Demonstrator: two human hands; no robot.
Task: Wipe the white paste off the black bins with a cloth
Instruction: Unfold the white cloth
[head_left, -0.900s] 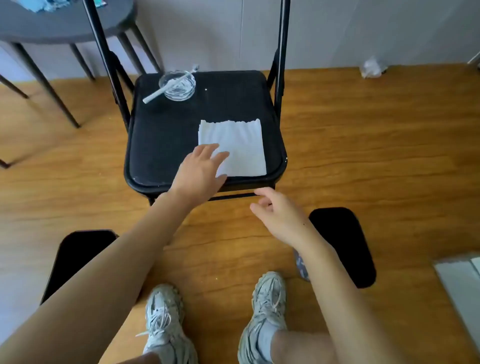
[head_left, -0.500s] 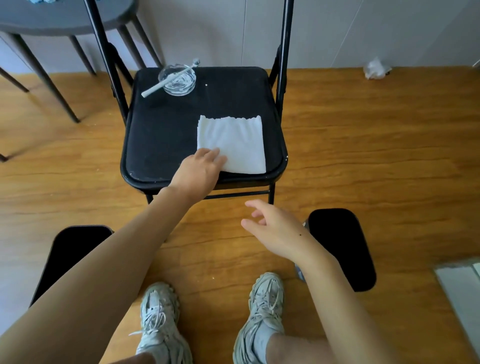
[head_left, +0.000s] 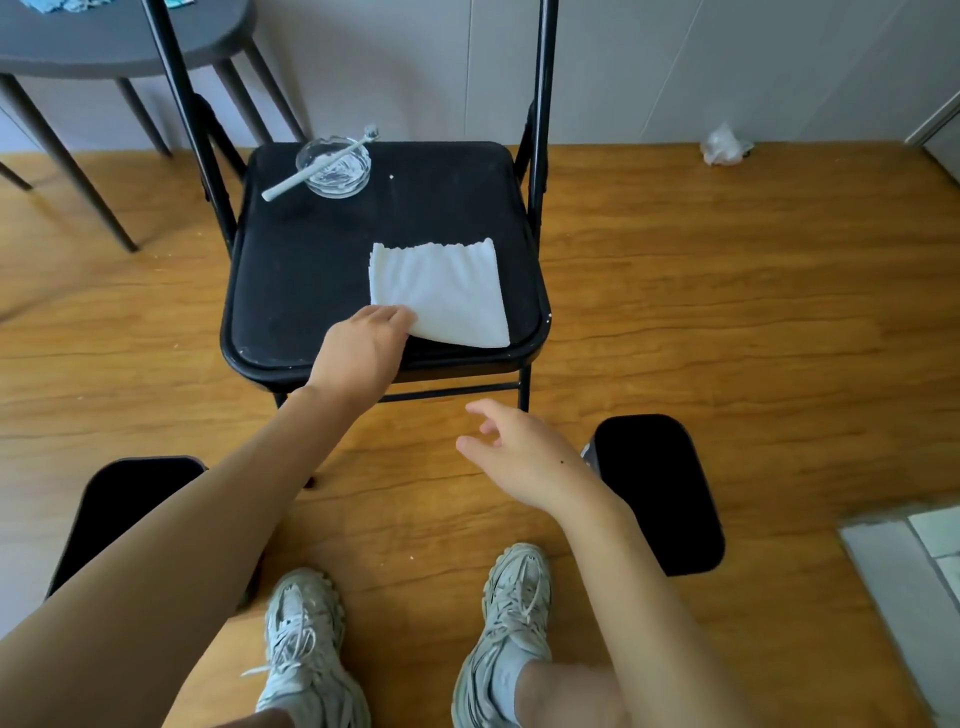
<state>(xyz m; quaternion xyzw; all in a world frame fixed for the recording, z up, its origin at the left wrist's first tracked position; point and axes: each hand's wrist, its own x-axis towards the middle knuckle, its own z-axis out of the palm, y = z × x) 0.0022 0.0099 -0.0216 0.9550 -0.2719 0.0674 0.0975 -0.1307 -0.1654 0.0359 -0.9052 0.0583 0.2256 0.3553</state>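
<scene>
Left bin (head_left: 130, 499): on the floor, untouched. Left hand (head_left: 363, 353): since a second ago it has closed on the near left corner of the cloth (head_left: 441, 291) and lifted it off the chair (head_left: 311, 260); pickup has begun. Right hand (head_left: 524, 457): empty, fingers apart. Right bin (head_left: 660, 493): untouched; wiping not started.

Our left grip (head_left: 361, 351) covers the near-left corner of the white cloth (head_left: 441, 293), so we cannot tell how its fingers meet the fabric. Our left forearm hides part of the black bin at eight o'clock (head_left: 130, 499), and our right wrist crosses the edge of the black bin at four o'clock (head_left: 660, 493). Both interiors read as flat black; any paste is indiscernible. The chair back (head_left: 543, 67) and the grey worktop at eleven o'clock (head_left: 119, 36) are cut off by the top edge.
</scene>
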